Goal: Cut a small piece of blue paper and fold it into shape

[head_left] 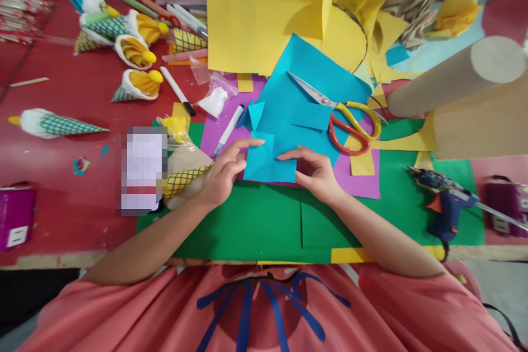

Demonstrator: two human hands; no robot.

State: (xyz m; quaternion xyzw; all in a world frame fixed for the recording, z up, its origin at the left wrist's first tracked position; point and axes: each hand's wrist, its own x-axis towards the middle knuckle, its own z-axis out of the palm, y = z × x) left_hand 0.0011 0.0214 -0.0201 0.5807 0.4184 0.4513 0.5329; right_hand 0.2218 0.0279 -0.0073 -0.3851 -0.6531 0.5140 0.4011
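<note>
My left hand (223, 175) and right hand (312, 170) are half open, fingertips on the blue square (264, 165) toward the worktop's (66, 214) front edge, maybe pinching, can't tell; it's creased, not folded yet

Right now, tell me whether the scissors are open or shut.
Shut: the scissors' blades lie together, narrowing to one tip on the blue sheet.
</note>
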